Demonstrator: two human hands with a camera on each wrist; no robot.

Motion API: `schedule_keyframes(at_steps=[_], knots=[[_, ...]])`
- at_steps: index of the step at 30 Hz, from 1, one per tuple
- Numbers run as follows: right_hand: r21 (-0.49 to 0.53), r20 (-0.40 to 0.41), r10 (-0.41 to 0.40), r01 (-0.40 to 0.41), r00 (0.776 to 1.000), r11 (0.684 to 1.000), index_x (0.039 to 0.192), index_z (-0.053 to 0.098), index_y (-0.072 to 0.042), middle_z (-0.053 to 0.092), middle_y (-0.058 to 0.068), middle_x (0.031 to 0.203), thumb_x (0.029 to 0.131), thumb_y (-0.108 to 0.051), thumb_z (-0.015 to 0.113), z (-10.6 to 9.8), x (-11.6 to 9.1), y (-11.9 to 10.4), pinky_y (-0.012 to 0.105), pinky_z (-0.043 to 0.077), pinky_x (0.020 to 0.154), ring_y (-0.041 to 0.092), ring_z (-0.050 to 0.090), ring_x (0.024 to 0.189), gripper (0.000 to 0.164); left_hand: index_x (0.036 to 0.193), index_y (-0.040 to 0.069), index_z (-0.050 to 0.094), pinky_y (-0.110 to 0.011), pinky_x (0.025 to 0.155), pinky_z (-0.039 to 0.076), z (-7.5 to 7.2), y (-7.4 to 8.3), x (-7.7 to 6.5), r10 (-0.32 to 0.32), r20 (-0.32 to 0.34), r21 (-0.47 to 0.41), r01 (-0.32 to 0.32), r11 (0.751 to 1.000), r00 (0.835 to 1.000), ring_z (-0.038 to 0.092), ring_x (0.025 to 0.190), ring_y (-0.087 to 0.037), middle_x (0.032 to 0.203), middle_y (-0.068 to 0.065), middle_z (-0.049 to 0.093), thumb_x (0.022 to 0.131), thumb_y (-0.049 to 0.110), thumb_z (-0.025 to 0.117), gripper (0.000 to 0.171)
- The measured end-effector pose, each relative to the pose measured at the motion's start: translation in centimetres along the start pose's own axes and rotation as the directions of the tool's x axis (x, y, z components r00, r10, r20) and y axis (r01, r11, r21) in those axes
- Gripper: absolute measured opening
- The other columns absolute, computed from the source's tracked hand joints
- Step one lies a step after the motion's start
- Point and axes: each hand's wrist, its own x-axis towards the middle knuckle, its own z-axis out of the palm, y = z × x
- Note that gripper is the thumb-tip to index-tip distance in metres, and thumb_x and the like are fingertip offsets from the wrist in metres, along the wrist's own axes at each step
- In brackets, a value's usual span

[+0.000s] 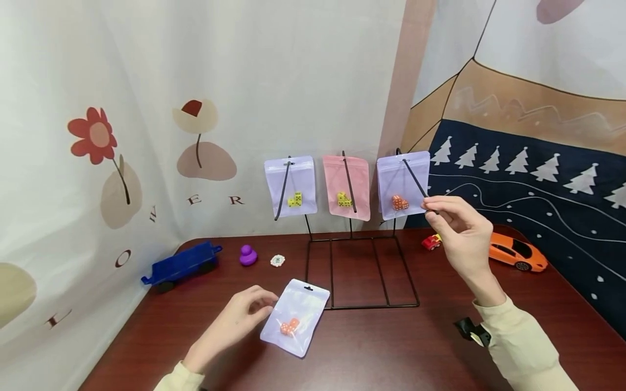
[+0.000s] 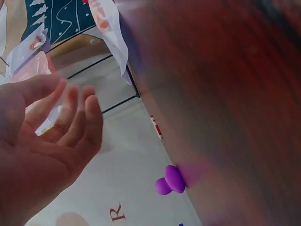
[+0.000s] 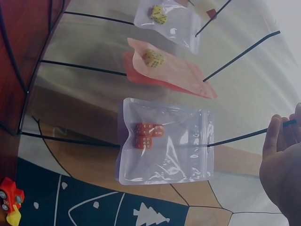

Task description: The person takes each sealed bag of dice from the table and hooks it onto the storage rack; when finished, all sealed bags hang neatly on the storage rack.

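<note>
My right hand pinches the front end of the right-hand prong of a black wire display rack. On that prong hangs a lilac zip bag with orange dice inside, apart from the fingers. My left hand is beside another lilac bag of orange dice low over the tabletop; its thumb and fingers are loosely bent with a gap between them, as the left wrist view shows. A pink bag with yellow dice hangs on the middle prong, and a lilac bag with yellow dice on the left one.
A blue toy trailer, a purple duck and a small white disc sit at the left of the brown table. An orange toy car and a small red toy vehicle stand at the right, by the curtain.
</note>
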Motion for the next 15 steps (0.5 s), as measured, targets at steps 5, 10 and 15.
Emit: schedule_keyframes(at_steps=[5, 10, 15], knots=[[-0.013, 0.009, -0.001, 0.001, 1.0, 1.0, 0.09, 0.054, 0.023, 0.054, 0.032, 0.093, 0.07, 0.023, 0.057, -0.2, 0.1, -0.2, 0.029, 0.045, 0.082, 0.028, 0.057, 0.087, 0.02, 0.093, 0.012, 0.064, -0.027, 0.066, 0.049, 0.2, -0.3, 0.2, -0.02, 0.031, 0.008, 0.02, 1.0, 0.999, 0.054, 0.073, -0.004, 0.083, 0.009, 0.056, 0.077, 0.006, 0.065, 0.017], [-0.035, 0.012, 0.003, -0.002, 1.0, 0.999, 0.09, 0.055, 0.022, 0.054, 0.031, 0.093, 0.07, 0.023, 0.056, -0.4, 0.0, -0.3, 0.028, 0.045, 0.082, 0.028, 0.057, 0.087, 0.02, 0.095, 0.007, 0.063, -0.028, 0.065, 0.049, 0.7, -0.8, 0.6, -0.017, 0.103, 0.032, 0.014, 0.999, 0.995, 0.053, 0.072, -0.006, 0.083, 0.003, 0.056, 0.078, 0.005, 0.063, 0.017], [-0.063, 0.036, 0.023, -0.02, 0.999, 0.998, 0.091, 0.056, 0.02, 0.054, 0.031, 0.094, 0.071, 0.023, 0.055, -0.4, 0.0, -0.6, 0.027, 0.046, 0.08, 0.027, 0.057, 0.088, 0.021, 0.095, 0.005, 0.061, -0.026, 0.061, 0.046, 0.7, -1.3, 0.5, -0.052, 0.184, 0.072, 0.039, 0.997, 0.982, 0.051, 0.07, -0.008, 0.082, 0.0, 0.055, 0.077, 0.006, 0.064, 0.019]])
